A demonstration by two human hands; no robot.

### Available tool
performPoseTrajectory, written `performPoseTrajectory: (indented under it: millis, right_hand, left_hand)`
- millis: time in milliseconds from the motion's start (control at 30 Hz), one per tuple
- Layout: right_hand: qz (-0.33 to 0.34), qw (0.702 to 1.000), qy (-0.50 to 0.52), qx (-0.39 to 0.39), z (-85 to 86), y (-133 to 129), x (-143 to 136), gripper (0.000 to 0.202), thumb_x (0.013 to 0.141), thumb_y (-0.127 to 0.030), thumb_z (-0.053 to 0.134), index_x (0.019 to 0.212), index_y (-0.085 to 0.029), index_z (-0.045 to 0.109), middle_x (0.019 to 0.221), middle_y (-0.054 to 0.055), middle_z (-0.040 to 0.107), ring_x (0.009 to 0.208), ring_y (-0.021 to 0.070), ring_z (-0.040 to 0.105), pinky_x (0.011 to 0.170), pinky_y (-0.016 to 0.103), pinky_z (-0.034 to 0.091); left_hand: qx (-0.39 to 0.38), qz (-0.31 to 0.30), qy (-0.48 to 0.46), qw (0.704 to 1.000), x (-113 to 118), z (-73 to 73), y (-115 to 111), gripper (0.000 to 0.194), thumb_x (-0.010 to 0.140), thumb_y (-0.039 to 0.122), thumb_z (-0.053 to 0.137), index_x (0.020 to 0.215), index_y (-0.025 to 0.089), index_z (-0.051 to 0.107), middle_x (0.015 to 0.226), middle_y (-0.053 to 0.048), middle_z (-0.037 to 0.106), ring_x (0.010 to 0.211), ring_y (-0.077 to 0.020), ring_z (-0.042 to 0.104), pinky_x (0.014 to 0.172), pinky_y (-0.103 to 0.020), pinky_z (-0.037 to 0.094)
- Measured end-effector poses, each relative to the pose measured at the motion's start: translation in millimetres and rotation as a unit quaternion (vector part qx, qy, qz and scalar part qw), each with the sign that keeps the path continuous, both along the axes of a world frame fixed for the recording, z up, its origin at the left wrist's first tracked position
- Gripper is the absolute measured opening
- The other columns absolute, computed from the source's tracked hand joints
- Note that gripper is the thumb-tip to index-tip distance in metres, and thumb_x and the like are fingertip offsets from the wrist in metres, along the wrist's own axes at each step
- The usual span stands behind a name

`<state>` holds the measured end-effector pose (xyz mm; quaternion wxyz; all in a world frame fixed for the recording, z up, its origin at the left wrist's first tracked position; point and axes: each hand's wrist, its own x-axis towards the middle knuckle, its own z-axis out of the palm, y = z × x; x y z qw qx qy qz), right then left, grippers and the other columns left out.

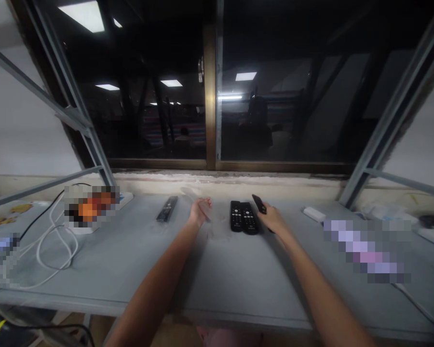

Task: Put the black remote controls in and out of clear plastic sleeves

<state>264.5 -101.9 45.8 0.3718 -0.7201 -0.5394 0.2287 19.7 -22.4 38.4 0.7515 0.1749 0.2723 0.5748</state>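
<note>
Black remote [259, 204] in right hand [273, 219], 2 remotes [243, 217] beside, white cables [54, 246] far left

- The table [238, 279] fills the lower half of the frame, with the window [217, 96] behind it across the upper half.
- Two remote controls [243, 217] lie side by side, touching, at centre frame near the table's far edge.
- The right hand [273, 219] sits just right of that pair, holding a third remote [259, 204] tilted above the table.
- The left hand [199, 212] is left of the pair, with a clear plastic piece [193, 196] in it.
- A lone remote [167, 208] lies further left.
- A power strip [125, 197] and its white cables [54, 246] occupy the left of the frame.
- A small white box [314, 214] rests at the right.
</note>
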Motion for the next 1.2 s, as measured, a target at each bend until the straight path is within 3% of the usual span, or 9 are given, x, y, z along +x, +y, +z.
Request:
performPoseTrajectory:
  millis: [67,133,200,267,367,500,767,1033,1200]
  right_hand:
    - [0.044,0.972,0.232,0.022,8.3,0,-4,0.038,0.081,-0.021,0.051,0.118,-0.013,0.053,0.091,0.011,0.065,0.081,0.0199,0.064,0.072,0.031,0.054]
    - [0.127,0.898,0.420,0.021,14.0,-2,-12,0.034,0.083,-0.029,0.049,0.112,-0.013,0.055,0.091,0.011,0.066,0.075,0.0181,0.063,0.064,0.028,0.056]
    - [0.188,0.858,0.477,0.024,15.7,-6,-23,0.035,0.084,-0.035,0.047,0.109,-0.013,0.058,0.094,0.012,0.066,0.075,0.0176,0.063,0.062,0.027,0.056]
    - [0.181,0.896,0.399,0.069,14.2,-10,-33,0.037,0.084,-0.035,0.048,0.114,-0.016,0.058,0.097,0.010,0.066,0.073,0.0175,0.062,0.062,0.029,0.056]
    - [0.132,0.965,0.104,0.201,10.7,-16,-42,0.045,0.079,-0.025,0.055,0.124,-0.024,0.057,0.112,0.008,0.061,0.084,0.0202,0.063,0.074,0.033,0.054]
    - [0.156,0.946,-0.155,0.239,11.5,-21,-41,0.055,0.076,-0.017,0.058,0.129,-0.031,0.055,0.119,0.006,0.059,0.094,0.0226,0.062,0.085,0.034,0.048]
    - [0.379,0.924,0.047,0.007,18.0,-24,-36,0.057,0.074,-0.024,0.063,0.131,-0.021,0.054,0.071,0.000,0.066,0.058,0.0113,0.057,0.050,0.020,0.042]
    - [0.379,0.924,0.050,-0.007,10.9,-21,-40,0.058,0.074,-0.023,0.064,0.131,-0.019,0.054,0.063,-0.002,0.061,0.052,0.0080,0.051,0.045,0.017,0.036]
    - [0.350,0.934,0.032,0.067,8.6,-23,-47,0.054,0.076,-0.024,0.063,0.129,-0.023,0.053,0.093,0.004,0.065,0.071,0.0126,0.058,0.068,0.026,0.047]
  left_hand:
    - [-0.014,0.003,0.002,1.000,0,2.1,0,0.022,0.085,0.011,0.038,0.081,0.011,0.060,0.061,-0.004,0.058,0.053,-0.0115,0.056,0.056,-0.021,0.048]
    - [-0.025,0.010,0.003,1.000,1,4.2,0,0.022,0.086,0.013,0.039,0.085,0.010,0.061,0.060,-0.005,0.058,0.053,-0.0117,0.056,0.056,-0.021,0.048]
    - [-0.028,0.015,0.004,0.999,2,5.7,-1,0.023,0.086,0.014,0.039,0.089,0.009,0.061,0.060,-0.004,0.059,0.052,-0.0117,0.056,0.056,-0.021,0.048]
    - [-0.028,0.018,0.005,0.999,3,6.2,-2,0.022,0.086,0.015,0.041,0.090,0.009,0.061,0.060,-0.004,0.060,0.051,-0.0118,0.056,0.054,-0.021,0.048]
    - [-0.025,0.022,0.002,0.999,3,5.5,-2,0.020,0.085,0.015,0.043,0.091,0.009,0.061,0.062,-0.005,0.061,0.051,-0.0120,0.057,0.053,-0.021,0.049]
    - [-0.021,0.035,-0.011,0.999,2,5.5,0,0.021,0.085,0.015,0.042,0.093,0.010,0.061,0.064,-0.005,0.061,0.054,-0.0125,0.059,0.055,-0.022,0.050]
    - [-0.023,0.112,-0.044,0.992,-3,15.7,-1,0.019,0.086,0.014,0.041,0.089,0.010,0.059,0.065,-0.004,0.061,0.055,-0.0107,0.058,0.059,-0.019,0.049]
    - [0.012,0.114,-0.046,0.992,4,18.7,-7,0.013,0.079,0.009,0.044,0.078,0.015,0.055,0.070,-0.006,0.062,0.057,-0.0117,0.059,0.061,-0.021,0.051]
    - [0.040,0.088,-0.020,0.995,11,20.7,-15,0.016,0.078,0.008,0.043,0.085,0.016,0.054,0.076,-0.006,0.065,0.065,-0.0130,0.061,0.069,-0.025,0.051]
